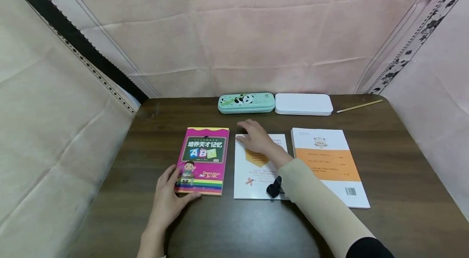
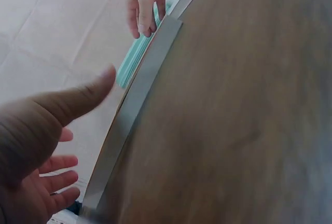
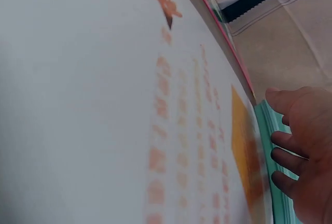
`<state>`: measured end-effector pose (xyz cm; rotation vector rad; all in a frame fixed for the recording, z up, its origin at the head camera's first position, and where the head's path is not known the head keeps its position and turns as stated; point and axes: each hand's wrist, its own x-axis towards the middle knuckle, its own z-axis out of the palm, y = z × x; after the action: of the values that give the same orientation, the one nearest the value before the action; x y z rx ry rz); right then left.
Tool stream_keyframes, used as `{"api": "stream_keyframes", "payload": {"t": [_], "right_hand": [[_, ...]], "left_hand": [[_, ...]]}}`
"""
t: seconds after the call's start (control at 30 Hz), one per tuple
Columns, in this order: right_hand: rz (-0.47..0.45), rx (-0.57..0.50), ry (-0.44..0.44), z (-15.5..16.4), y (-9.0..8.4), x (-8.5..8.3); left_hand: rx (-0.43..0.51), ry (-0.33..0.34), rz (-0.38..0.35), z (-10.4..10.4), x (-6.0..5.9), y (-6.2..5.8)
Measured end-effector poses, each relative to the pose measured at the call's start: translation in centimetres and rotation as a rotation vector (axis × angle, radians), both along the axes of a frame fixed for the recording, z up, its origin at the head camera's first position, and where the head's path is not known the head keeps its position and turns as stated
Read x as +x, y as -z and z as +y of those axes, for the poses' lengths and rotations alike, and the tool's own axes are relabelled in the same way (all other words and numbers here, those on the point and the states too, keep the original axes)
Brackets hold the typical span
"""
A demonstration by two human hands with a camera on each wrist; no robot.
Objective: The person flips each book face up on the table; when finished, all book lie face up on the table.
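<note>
Nearest to us, our left hand (image 1: 169,197) rests with relaxed, spread fingers on the near-left corner of the pink book (image 1: 203,159), thumb along its near edge; nothing is pinched or lifted, so that hand counts as apart and flat. Pink book lies flat on the worktop (image 1: 395,160), cover up, leftmost of a row of three. Just beside it to the right is the white book (image 1: 253,176), and our right hand (image 1: 256,138) lies on its far-left corner, fingers extended over the far edge, pressing rather than gripping; the right wrist view shows the fingers only loosely bent beside the cover, so we read it as not clamped. Further right, near but apart, sits the orange-banded book (image 1: 327,164), untouched. Behind the row, toward the wall: the green panda pencil case (image 1: 246,103), touching or nearly touching the white case (image 1: 303,103), and a pencil (image 1: 359,106) off to the right. Progress, as we judge it: all three books are still separate and flat, none stacked or raised, so the handling looks barely started; both hands are placed on their books but have no hold yet. Left wrist view is too blurred to add more than the book's edge.
</note>
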<state>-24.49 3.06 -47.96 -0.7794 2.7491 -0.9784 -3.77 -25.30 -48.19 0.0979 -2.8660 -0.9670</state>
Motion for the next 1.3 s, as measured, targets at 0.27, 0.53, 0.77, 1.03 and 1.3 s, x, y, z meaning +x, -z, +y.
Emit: {"api": "stream_keyframes", "payload": {"t": [0.27, 0.53, 0.77, 1.03, 1.3], "right_hand": [[-0.018, -0.02, 0.01, 2.5, -1.7, 2.2], [-0.042, 0.005, 0.0, 6.3, -2.7, 3.6], [-0.065, 0.041, 0.103, 9.8, -2.5, 4.3], [-0.077, 0.027, 0.107, 12.6, -2.4, 4.6], [-0.116, 0.085, 0.063, 13.3, -2.4, 4.8]], "left_hand": [[0.013, 0.092, 0.081, 1.6, -0.5, -0.7], [0.025, 0.151, -0.02, 3.6, -0.9, -1.3], [0.067, 0.203, -0.07, 6.0, -1.4, -1.3], [0.066, 0.287, -0.113, 8.6, -1.5, -1.2], [0.059, 0.421, -0.176, 10.9, -1.5, -0.7]]}}
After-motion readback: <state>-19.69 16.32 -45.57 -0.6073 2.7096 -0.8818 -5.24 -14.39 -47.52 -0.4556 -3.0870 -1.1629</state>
